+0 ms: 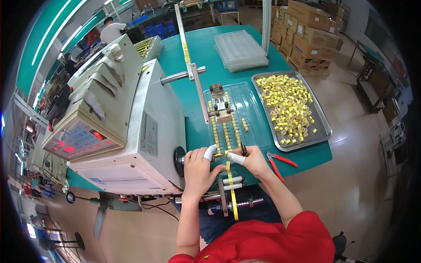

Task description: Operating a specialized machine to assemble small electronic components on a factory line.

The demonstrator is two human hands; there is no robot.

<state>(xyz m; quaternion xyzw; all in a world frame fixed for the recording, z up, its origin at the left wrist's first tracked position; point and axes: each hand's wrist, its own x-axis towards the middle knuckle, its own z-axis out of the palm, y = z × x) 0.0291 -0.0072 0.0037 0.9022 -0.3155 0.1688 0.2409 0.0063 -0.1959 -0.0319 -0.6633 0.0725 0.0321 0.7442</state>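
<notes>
At the front of a white winding machine (pixel 153 101), my left hand (pixel 197 168) is curled over the spindle beside its black round knob (pixel 179 161). A white cover wraps the index finger; what the fingers hold is hidden. My right hand (pixel 254 162) meets it from the right, its white-covered thumb close to a small yellow piece on the spindle. In that hand sits a dark two-pronged tool (pixel 244 150), its prongs pointing away from me; scissors or tweezers, I cannot tell which. Yellow tape (pixel 233 193) runs over metal rollers (pixel 232 183) below my hands.
A clear tray (pixel 258 127) with rows of yellow-wrapped parts lies beyond my hands, under a metal fixture (pixel 221 107). A metal tray (pixel 326 131) heaped with yellow bobbins stands right. Red-handled pliers (pixel 283 160) lie near the table edge. Stacked plastic trays (pixel 241 48) sit farther back.
</notes>
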